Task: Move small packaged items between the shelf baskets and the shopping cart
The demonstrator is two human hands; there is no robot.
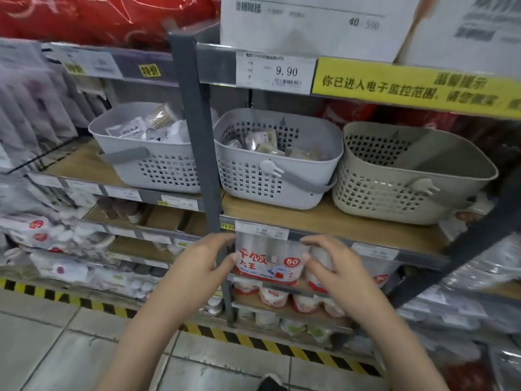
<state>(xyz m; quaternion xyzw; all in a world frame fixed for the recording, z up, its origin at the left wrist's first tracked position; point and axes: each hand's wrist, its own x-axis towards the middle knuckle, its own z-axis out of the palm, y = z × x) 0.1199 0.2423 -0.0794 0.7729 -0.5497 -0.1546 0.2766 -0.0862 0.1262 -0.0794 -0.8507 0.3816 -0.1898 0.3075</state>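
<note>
Plastic, perforated and round-cornered: your three baskets sit side by side on the wooden shelf, the middle grey basket (pixel 277 176) holding small crinkly packets (pixel 265 143), the beige basket (pixel 408 176) beside it showing none. Your left hand (pixel 194 263) and right hand (pixel 335 266) hover below the shelf edge, fingers loosely curled, gripping nothing (a red-printed pack (pixel 267 263) shows between them).
</note>
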